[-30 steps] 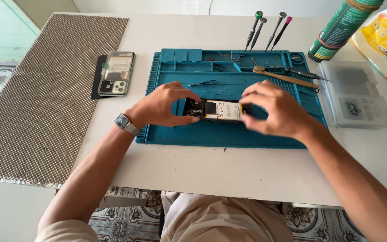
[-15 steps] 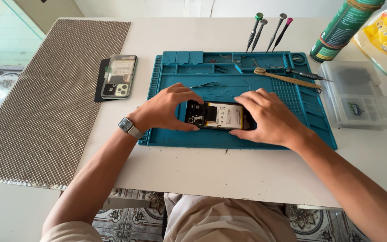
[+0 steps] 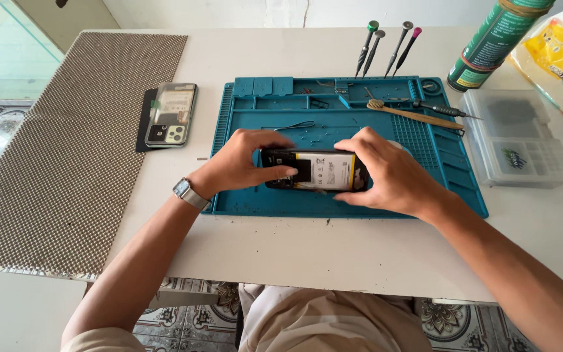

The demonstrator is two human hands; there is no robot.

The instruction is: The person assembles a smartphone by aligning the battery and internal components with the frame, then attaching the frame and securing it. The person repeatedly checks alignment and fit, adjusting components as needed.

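An opened phone (image 3: 317, 171) with its white battery showing lies flat on the teal repair mat (image 3: 249, 195). My left hand (image 3: 239, 160) grips its left end, thumb laid across the black board area, and wears a wristwatch. My right hand (image 3: 389, 173) holds the right end, fingers curled over the edge. The phone's far right end is hidden under my right hand.
A phone back cover (image 3: 172, 113) rests on a dark pad left of the mat. Screwdrivers (image 3: 386, 45) stand at the mat's back edge, with a brush (image 3: 412, 115) and tweezers. A clear parts box (image 3: 519, 137), green can (image 3: 493, 42) and yellow bag (image 3: 555, 55) sit right. A mesh mat (image 3: 66, 143) lies left.
Both hands have closed in on the phone's two ends; the right hand has slid from above the phone onto its right edge, uncovering more of the battery.
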